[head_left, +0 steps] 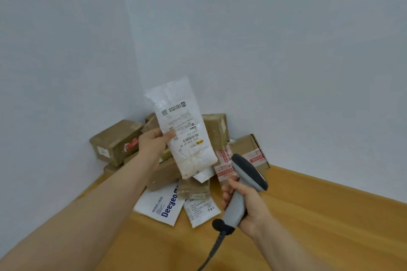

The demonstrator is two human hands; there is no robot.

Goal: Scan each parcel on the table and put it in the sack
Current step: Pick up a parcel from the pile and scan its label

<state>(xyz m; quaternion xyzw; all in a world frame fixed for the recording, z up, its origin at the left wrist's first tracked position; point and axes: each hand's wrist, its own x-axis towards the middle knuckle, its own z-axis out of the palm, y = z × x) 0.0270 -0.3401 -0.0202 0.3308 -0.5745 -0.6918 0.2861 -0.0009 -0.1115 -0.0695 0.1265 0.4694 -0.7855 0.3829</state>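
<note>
My left hand (152,142) holds a long white plastic parcel (182,125) upright above the pile, thumb on its left edge, with the printed label and barcode facing me. My right hand (246,202) grips the handle of a grey barcode scanner (246,178). The scanner's dark head sits just below and right of the parcel, pointing up toward it. Its cable runs down out of view. No sack is in view.
Brown cardboard boxes (114,142) and a red-taped box (246,149) are piled in the wall corner on the wooden table (308,215). A white "Deeyeo" mailer (160,207) and another flat white parcel (201,210) lie in front.
</note>
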